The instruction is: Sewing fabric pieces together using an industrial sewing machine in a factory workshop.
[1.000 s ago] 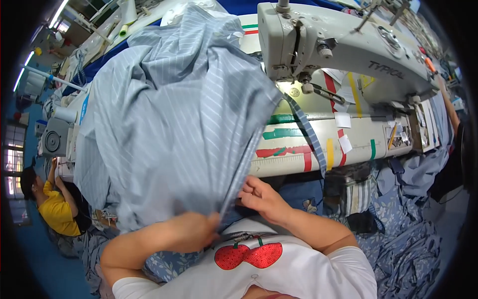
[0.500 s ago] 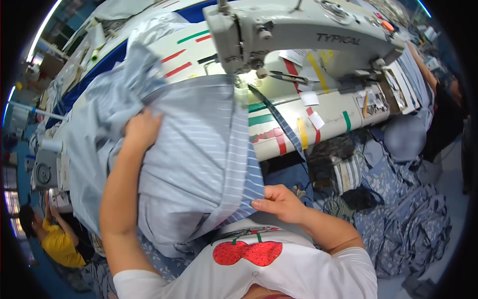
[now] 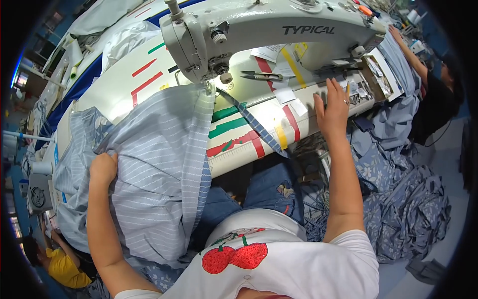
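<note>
A large pale blue-grey cloth with white stripes (image 3: 154,169) hangs from under the needle area of a white sewing machine (image 3: 249,37) down over the table's front edge. My left hand (image 3: 103,169) is closed on a bunched fold of it, on the left side. Along its right side runs a folded edge (image 3: 196,144) with darker blue cloth showing beneath. A narrow blue checked strip (image 3: 251,122) trails from the needle to the table edge. My right hand (image 3: 332,107) holds nothing; its fingers are apart above the right part of the table, beside a small parts tray (image 3: 359,94).
Thread snips (image 3: 261,75) and paper scraps (image 3: 285,95) lie under the machine arm. Coloured tape strips mark the tabletop. Floral blue cloth (image 3: 398,199) is heaped at right. One person in black (image 3: 438,99) works at far right, another in yellow (image 3: 67,264) at lower left.
My right hand has let go of the cloth's lower right edge and moved up and right over the table. My left hand has shifted left and down with the cloth. The view has shifted.
</note>
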`<state>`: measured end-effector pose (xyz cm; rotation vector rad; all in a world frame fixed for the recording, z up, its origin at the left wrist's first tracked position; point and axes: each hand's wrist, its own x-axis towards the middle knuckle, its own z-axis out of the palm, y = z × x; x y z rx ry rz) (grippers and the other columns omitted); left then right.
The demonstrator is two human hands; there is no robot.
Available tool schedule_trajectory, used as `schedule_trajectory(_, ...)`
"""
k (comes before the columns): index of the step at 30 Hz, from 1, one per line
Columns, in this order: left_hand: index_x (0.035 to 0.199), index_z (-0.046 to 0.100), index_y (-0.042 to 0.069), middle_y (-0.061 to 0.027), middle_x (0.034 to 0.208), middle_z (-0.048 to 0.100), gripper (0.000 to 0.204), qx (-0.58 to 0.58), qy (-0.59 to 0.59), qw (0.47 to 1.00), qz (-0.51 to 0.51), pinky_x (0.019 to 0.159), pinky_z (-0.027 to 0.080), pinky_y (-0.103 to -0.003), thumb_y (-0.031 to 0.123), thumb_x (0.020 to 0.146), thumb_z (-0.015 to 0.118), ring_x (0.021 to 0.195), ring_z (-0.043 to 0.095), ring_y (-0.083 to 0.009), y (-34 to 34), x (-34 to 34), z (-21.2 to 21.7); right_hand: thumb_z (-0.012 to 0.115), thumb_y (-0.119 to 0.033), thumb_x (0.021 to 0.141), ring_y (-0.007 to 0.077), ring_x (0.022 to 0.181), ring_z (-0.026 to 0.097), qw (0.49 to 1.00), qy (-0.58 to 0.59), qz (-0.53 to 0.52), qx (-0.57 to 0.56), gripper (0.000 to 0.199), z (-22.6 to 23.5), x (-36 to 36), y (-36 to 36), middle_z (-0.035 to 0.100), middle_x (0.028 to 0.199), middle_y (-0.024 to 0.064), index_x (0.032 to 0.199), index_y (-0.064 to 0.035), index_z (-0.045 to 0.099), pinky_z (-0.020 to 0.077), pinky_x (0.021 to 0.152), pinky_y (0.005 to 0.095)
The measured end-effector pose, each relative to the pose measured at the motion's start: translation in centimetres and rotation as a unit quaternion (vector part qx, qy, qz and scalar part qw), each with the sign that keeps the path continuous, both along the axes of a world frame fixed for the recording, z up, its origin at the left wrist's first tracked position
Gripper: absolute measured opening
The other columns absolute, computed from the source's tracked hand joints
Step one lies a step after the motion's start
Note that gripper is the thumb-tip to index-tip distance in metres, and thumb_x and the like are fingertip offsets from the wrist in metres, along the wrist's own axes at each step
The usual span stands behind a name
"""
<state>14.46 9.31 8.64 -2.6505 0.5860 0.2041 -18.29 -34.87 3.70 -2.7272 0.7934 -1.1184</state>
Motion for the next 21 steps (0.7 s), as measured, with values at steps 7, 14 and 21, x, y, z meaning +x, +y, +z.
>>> schedule_trajectory(7, 0.120, 0.051, 0.002, -0.0227, 0.111, 0.059, 0.041, -0.350, -0.056, 0.907, -0.229, 0.086, 0.047, -0.042, 0.013, 0.083, 0.065, 0.102, 0.057, -0.0393, -8.1, -4.4, 2.9, 0.064, -0.003, 0.078, 0.0348, 0.084, 0.059, 0.964, -0.046, 0.171, 0.198, 0.013, -1.3, -3.2, 10.3, 0.063, 0.094, 0.0167, 0.091, 0.0020, 0.062, 0.0463, 0.075, 0.0381)
schedule_trajectory(14, 0.125, 0.049, 0.001, -0.0205, 0.126, 0.049, 0.049, -0.398, 0.018, 0.883, -0.246, 0.092, 0.045, -0.037, 0.012, 0.080, 0.067, 0.113, 0.051, -0.0327, -10.3, -2.3, -0.9, 0.067, -0.006, 0.076, 0.0335, 0.083, 0.056, 0.992, 0.057, 0.031, 0.107, 0.008, -1.7, 0.1, 1.3, 0.059, 0.083, 0.0132, 0.076, -0.0026, 0.060, 0.0441, 0.073, 0.0400)
schedule_trajectory(21, 0.121, 0.052, -0.002, -0.0135, 0.111, 0.058, 0.047, -0.463, 0.147, 0.855, -0.180, 0.086, 0.045, -0.032, 0.013, 0.080, 0.068, 0.099, 0.056, -0.0228, -11.2, -1.2, -0.8, 0.068, -0.013, 0.079, 0.0338, 0.081, 0.054, 0.987, -0.042, -0.135, -0.071, 0.019, -1.2, -1.9, -7.7, 0.056, 0.085, 0.0148, 0.086, -0.0003, 0.057, 0.0429, 0.072, 0.0406)
